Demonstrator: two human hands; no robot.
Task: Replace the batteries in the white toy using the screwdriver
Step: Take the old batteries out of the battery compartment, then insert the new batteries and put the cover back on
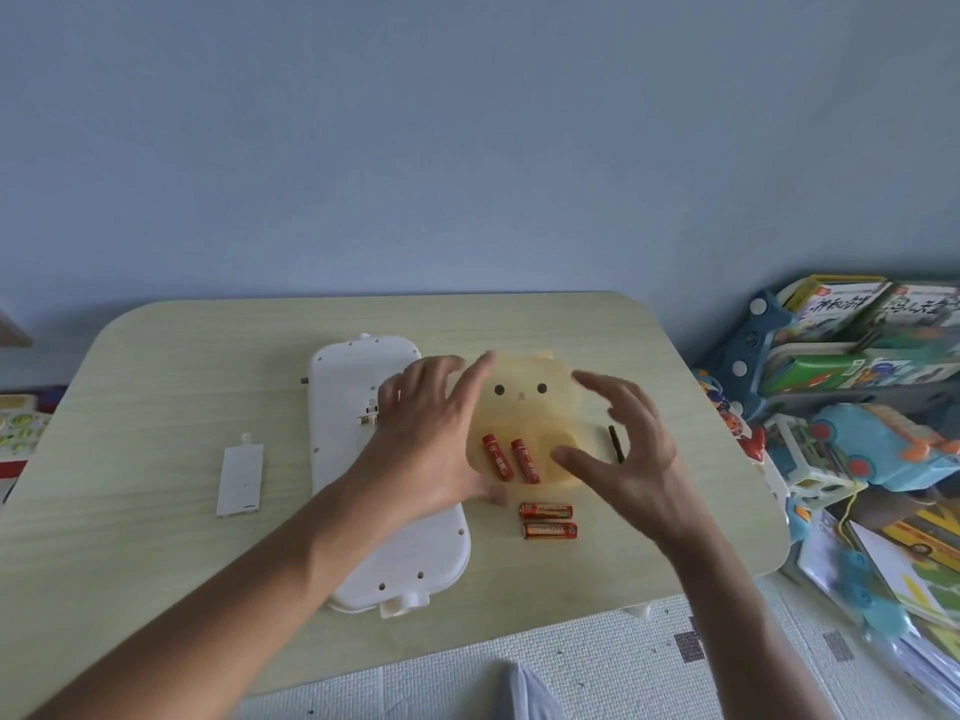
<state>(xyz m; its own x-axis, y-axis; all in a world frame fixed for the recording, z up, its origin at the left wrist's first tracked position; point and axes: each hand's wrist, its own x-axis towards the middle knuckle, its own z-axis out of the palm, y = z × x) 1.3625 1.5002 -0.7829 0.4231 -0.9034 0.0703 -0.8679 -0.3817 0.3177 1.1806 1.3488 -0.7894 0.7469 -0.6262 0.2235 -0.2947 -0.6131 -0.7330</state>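
Two red batteries (548, 520) lie near a translucent yellow bear-faced tray (524, 407) on the bench (156, 407); both hands, left (431, 444) and right (631, 459), hover spread and empty.

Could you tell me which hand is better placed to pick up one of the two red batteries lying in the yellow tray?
Probably the left hand: it lies beside the two red batteries in the yellow tray, right over the white toy. The right hand hovers open further right, near the screwdriver.
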